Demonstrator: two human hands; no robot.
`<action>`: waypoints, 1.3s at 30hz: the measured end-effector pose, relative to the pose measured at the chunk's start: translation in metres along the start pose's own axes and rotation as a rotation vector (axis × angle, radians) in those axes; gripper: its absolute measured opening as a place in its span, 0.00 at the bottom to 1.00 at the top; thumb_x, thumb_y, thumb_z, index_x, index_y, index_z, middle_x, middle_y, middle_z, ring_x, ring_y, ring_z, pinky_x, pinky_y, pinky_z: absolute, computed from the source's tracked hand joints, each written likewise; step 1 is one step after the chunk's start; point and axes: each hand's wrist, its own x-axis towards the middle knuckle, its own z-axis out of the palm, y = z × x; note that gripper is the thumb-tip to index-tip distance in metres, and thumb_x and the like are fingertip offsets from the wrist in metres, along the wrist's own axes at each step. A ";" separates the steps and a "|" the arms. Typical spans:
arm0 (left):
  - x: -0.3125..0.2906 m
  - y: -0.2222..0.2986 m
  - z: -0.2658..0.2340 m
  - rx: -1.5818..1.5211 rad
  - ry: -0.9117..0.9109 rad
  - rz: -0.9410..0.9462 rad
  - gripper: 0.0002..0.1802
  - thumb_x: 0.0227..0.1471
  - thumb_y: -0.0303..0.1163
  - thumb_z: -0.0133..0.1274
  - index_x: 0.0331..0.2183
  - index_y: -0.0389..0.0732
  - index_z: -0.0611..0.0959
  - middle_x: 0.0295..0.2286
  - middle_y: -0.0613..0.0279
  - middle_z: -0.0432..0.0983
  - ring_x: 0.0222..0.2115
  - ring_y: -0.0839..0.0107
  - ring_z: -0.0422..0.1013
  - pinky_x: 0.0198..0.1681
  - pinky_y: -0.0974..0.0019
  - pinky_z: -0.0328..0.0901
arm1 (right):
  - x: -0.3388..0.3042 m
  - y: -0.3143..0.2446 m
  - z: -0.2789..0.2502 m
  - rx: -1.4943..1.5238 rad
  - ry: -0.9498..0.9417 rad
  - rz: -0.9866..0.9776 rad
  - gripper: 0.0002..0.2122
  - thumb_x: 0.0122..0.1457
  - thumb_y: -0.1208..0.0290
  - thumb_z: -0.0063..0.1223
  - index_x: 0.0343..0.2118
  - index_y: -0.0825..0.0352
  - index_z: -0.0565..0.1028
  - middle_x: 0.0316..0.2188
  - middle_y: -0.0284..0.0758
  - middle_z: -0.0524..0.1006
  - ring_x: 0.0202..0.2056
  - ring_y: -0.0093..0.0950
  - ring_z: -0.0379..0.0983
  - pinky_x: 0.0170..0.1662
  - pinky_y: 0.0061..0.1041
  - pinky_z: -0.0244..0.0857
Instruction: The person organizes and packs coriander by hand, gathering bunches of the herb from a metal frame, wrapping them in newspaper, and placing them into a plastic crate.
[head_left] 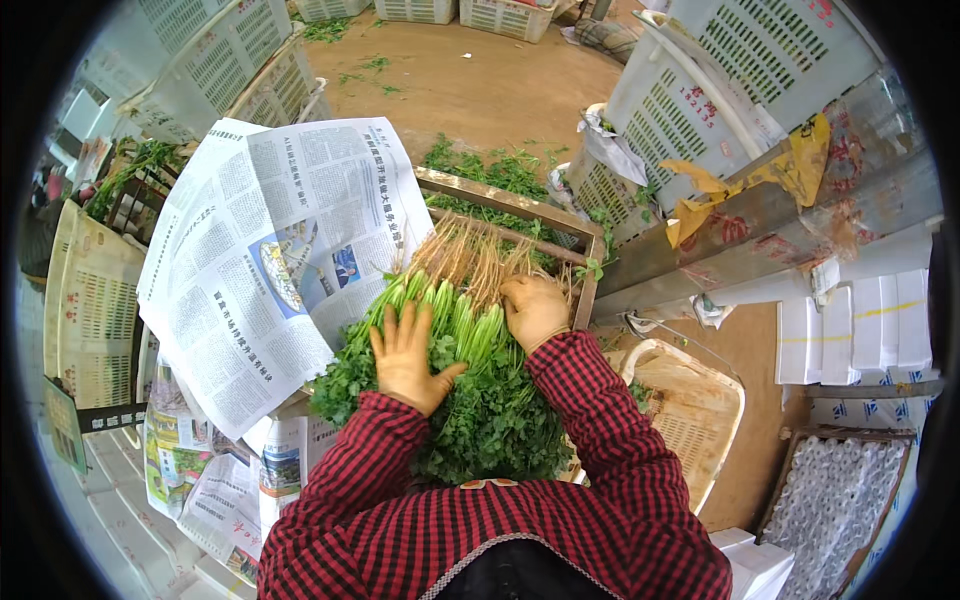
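A large heap of coriander [495, 425] lies in front of me, its leaves toward my body, pale green stems in the middle and brown roots pointing away. My left hand [408, 358] rests flat on the stems and leaves at the left side, fingers spread and thumb out to the right. At the right side of the heap, my right hand [535, 310] is curled over the stem ends next to the roots; its fingertips are partly hidden. A wide newspaper sheet [285, 260] spreads to the left, its right edge meeting the coriander.
A brown frame [520, 205] borders the heap at the far and right sides. Pale plastic crates [690, 110] stand at the far right, more [215, 70] at the far left. A beige basket [690, 400] sits right of me. Loose greens [490, 170] lie beyond the frame. White boxes [850, 330] stand at right.
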 end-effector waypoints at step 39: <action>-0.006 -0.046 -0.004 -0.545 -0.068 -0.043 0.64 0.33 0.33 0.77 0.69 0.53 0.59 0.69 0.39 0.45 0.70 0.39 0.39 0.71 0.43 0.40 | 0.078 0.033 -0.037 1.013 0.499 0.299 0.31 0.65 0.60 0.58 0.65 0.73 0.62 0.55 0.53 0.73 0.56 0.41 0.72 0.58 0.36 0.68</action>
